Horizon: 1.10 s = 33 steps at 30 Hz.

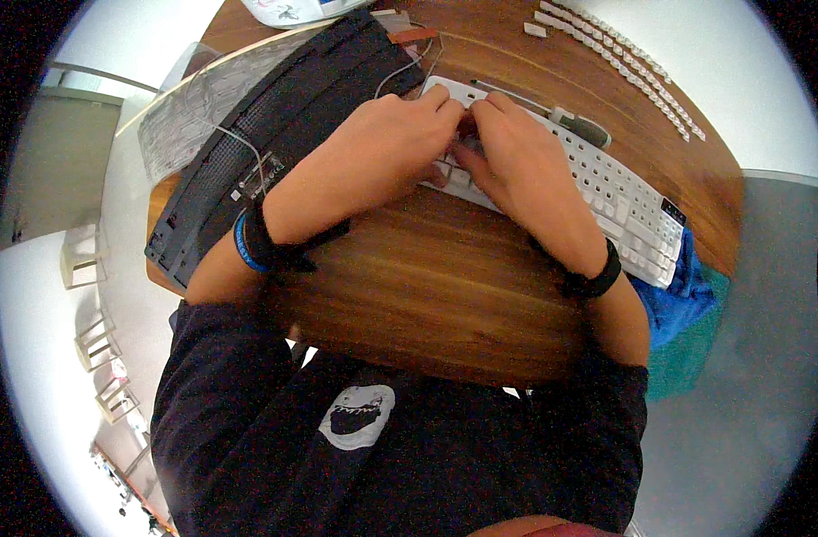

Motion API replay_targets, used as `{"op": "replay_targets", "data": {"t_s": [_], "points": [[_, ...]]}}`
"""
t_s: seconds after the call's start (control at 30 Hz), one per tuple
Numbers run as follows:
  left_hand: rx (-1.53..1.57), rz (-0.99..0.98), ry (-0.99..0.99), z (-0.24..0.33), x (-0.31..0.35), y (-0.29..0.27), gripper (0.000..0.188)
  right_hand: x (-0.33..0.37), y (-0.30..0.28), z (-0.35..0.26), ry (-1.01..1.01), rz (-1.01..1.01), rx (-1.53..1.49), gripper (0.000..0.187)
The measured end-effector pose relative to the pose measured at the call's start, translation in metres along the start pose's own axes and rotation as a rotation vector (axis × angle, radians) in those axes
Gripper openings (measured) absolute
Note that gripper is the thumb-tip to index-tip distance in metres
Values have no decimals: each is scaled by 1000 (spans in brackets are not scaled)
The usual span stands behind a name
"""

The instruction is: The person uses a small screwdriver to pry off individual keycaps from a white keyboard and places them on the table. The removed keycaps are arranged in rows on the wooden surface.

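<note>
A white keyboard (606,183) lies slantwise across the table, its upper rows bare of keycaps and its lower rows still capped. Both my hands are over its left end. My left hand (393,134) is closed, thumb and fingers drawn together at the keys. My right hand (521,148) meets it there, its fingers bent and pinched. Fingertips of the two hands nearly touch, and what they grip between them is hidden. Just behind the keyboard lies a grey-handled brush (581,127), close to my right hand.
Loose white keycaps (610,52) stand in rows at the far right. On the left lies a long black slab (275,134) with a label and a grey cable (241,139). A blue cloth (673,300) and a green cloth (695,358) hang at the table's right edge.
</note>
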State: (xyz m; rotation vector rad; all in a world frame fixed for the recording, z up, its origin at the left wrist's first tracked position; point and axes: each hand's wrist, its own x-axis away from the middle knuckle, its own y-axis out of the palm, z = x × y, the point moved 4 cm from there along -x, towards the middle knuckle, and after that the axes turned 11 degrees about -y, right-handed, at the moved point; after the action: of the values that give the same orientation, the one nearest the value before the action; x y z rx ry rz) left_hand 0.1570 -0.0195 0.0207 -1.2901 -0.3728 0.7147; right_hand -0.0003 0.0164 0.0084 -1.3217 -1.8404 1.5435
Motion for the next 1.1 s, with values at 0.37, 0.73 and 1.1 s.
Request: {"op": "replay_targets", "data": {"t_s": [0.37,0.73,1.1], "points": [[48,-35,14,-3,0,-1,56,-7,-26,26,118,-46,-122,29],[71,-97,-18,-4,1,4,57,-12,-66,108,159,-65,148,26],[127,5,52,-4,2,7,57,-38,-47,212,302,-146,85,33]]}}
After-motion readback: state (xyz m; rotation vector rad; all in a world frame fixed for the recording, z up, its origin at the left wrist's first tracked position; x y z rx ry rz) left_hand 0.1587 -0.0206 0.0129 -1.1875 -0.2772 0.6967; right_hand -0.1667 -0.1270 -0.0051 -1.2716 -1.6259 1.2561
